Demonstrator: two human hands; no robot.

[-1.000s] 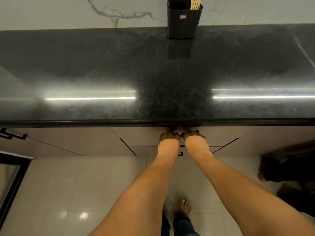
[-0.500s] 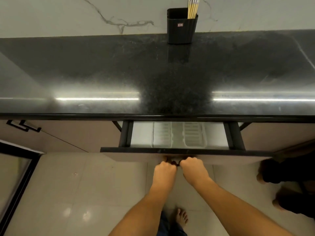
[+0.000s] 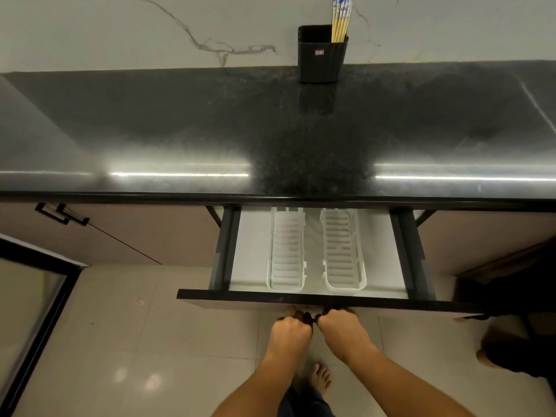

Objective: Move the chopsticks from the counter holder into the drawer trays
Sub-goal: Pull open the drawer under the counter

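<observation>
Head view shows us both hands low in the picture, side by side and almost touching. The left hand [image 3: 290, 332] and the right hand [image 3: 343, 328] are curled into closed fists, the fingers hooked under the front edge of the drawer [image 3: 301, 297], where a dark handle [image 3: 314, 318] shows between them. We cannot see the fingertips, they are hidden below the front panel.

Just beyond the hands the drawer stands pulled out. Inside it we see two white trays lying parallel, the left tray [image 3: 287, 251] directly ahead of the left hand and the right tray [image 3: 343, 249] directly ahead of the right hand. Both have ribbed bottoms and nothing lies in them.

Far beyond the hands, at the back of the black counter [image 3: 180, 124] against the wall, stands the black holder [image 3: 322, 54]. The chopsticks [image 3: 341, 18] are upright in its right part, well apart from the hands.
</observation>
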